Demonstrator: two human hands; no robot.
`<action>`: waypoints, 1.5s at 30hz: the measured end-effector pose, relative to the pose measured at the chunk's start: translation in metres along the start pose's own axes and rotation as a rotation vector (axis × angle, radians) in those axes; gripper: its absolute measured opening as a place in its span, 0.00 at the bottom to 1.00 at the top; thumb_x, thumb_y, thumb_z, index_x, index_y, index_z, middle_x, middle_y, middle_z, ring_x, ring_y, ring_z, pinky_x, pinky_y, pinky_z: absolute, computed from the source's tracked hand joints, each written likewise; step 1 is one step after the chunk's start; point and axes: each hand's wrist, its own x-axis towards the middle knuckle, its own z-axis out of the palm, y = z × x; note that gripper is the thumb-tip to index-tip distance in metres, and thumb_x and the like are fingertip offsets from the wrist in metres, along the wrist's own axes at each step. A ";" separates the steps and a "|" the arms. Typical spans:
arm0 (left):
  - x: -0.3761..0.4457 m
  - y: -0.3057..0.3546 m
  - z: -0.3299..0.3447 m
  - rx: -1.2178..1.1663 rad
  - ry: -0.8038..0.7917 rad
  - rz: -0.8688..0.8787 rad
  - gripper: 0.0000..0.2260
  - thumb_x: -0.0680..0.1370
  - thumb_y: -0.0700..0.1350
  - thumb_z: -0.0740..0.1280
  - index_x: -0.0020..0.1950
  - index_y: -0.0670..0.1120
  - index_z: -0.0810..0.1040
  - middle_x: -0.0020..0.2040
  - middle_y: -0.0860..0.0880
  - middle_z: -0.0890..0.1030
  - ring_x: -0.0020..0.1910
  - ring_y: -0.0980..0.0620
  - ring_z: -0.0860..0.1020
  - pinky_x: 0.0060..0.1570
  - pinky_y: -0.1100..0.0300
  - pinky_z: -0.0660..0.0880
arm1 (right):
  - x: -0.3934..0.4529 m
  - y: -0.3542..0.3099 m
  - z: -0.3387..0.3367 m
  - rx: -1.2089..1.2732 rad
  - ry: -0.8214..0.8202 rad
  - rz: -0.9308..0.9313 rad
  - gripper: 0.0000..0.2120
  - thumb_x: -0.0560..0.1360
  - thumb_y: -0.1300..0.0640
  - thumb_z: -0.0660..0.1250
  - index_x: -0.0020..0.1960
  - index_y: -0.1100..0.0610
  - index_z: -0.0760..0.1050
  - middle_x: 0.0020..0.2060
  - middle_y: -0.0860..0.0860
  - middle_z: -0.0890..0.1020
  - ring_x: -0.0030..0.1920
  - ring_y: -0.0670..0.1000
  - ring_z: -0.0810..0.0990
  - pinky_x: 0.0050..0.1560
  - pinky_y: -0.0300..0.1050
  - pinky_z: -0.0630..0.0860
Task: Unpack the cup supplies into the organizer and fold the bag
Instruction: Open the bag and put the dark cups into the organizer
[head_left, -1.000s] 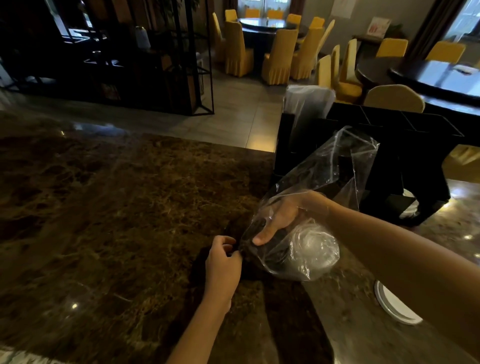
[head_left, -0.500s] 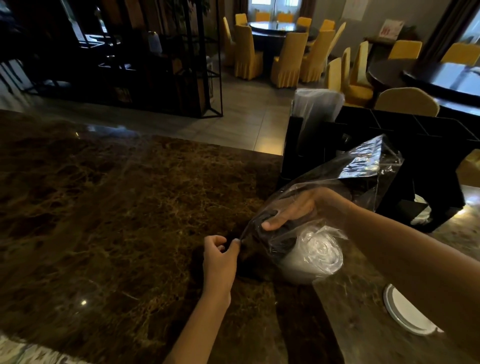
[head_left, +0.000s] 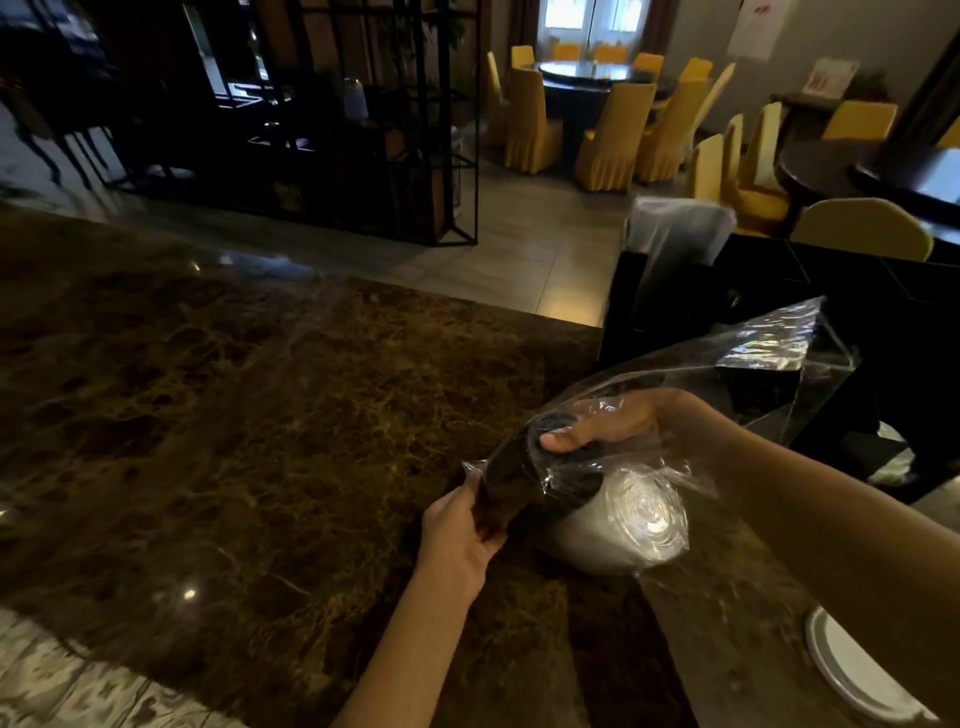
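Bag (head_left: 649, 415) on counter (head_left: 234, 441) — organizer (head_left: 883, 322) behind.

Dim room; daylight enters through the far window (head_left: 592, 21), glare spots the worktop (head_left: 189, 592), edges bow.

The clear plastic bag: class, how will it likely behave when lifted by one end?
The clear plastic bag looks thin and crinkled, so probably floppy. The clear lid stack sags low inside, so it may slide. Its glossy film likely slips in the left hand.
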 end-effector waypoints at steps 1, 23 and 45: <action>0.002 0.001 0.000 0.034 0.024 0.041 0.10 0.82 0.45 0.64 0.57 0.44 0.83 0.58 0.41 0.83 0.60 0.41 0.79 0.62 0.40 0.74 | 0.000 0.000 0.002 0.009 0.015 0.000 0.16 0.60 0.40 0.75 0.45 0.45 0.86 0.41 0.42 0.89 0.44 0.43 0.87 0.44 0.35 0.81; 0.032 0.038 -0.033 0.165 0.408 0.367 0.11 0.81 0.40 0.65 0.39 0.46 0.81 0.42 0.44 0.85 0.41 0.49 0.86 0.40 0.54 0.83 | 0.030 -0.055 -0.007 0.211 0.067 -0.085 0.36 0.63 0.40 0.80 0.61 0.62 0.78 0.59 0.61 0.83 0.60 0.61 0.81 0.68 0.58 0.74; -0.090 0.137 0.032 0.734 0.183 1.299 0.19 0.80 0.56 0.58 0.70 0.54 0.72 0.63 0.59 0.74 0.55 0.74 0.72 0.46 0.74 0.72 | -0.011 -0.122 0.018 0.327 0.328 -0.072 0.46 0.55 0.30 0.79 0.64 0.53 0.75 0.59 0.60 0.83 0.57 0.63 0.84 0.61 0.62 0.79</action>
